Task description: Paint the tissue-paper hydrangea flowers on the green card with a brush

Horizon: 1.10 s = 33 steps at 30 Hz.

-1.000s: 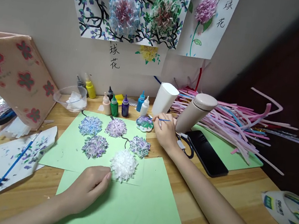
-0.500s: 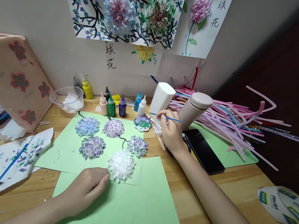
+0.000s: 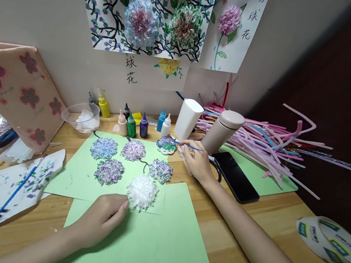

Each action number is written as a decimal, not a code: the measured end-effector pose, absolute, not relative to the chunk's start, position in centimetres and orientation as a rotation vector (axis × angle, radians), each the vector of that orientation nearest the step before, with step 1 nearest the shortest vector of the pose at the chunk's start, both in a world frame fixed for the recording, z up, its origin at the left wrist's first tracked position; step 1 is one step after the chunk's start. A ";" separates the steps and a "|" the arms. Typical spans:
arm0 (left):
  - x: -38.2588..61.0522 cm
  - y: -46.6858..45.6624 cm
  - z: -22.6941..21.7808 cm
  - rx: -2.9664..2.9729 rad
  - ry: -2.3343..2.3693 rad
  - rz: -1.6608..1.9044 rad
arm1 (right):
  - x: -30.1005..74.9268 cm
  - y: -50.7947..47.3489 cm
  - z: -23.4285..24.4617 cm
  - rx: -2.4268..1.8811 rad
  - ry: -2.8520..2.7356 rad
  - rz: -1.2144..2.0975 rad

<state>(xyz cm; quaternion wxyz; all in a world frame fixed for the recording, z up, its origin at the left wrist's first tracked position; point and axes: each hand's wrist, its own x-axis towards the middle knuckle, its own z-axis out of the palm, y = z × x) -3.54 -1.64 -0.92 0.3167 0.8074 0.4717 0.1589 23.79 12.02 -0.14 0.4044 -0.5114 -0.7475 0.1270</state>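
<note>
My left hand (image 3: 103, 217) is closed, thumb against the curled fingers, at the left edge of a fluffy white paper flower (image 3: 141, 193). The exact grip on its petals is hidden. The flower lies on green paper (image 3: 152, 250). Farther back, my right hand (image 3: 197, 163) pinches a thin blue paintbrush (image 3: 189, 146). Its tip is at a small scalloped palette (image 3: 166, 145) smeared with purple and green paint. Several painted flowers, including a blue one (image 3: 104, 148) and a purple one (image 3: 109, 172), lie on the green sheet beyond my left hand.
Small paint bottles (image 3: 131, 125) line the wall side. A white cup (image 3: 188, 118) and a capped tumbler (image 3: 223, 131) stand behind my right hand. A phone (image 3: 237, 177), pipe cleaners (image 3: 265, 140) and a tape roll (image 3: 331, 241) are rightward. Paint-stained paper (image 3: 23, 188) with another brush lies left.
My right hand has turned and lowered slightly, bringing the brush tip from beside the white cup down to the palette. My left hand stays at the white flower. The view has shifted slightly.
</note>
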 end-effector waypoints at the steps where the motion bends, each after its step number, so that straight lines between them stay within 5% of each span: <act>1: -3.5 -1.6 -0.9 2.126 1.242 0.418 | 23.9 11.9 0.0 -1.275 -1.906 0.306; 13: -3.7 -1.7 -0.8 2.128 1.245 0.400 | 25.5 10.7 0.8 -1.135 -2.089 0.342; 23: -3.5 -1.7 -0.5 2.138 1.240 0.468 | 25.8 1.8 -0.7 -0.996 -1.703 0.498; 33: -3.5 -1.6 -0.6 2.145 1.226 0.454 | 25.1 0.5 -1.5 -0.818 -1.935 0.292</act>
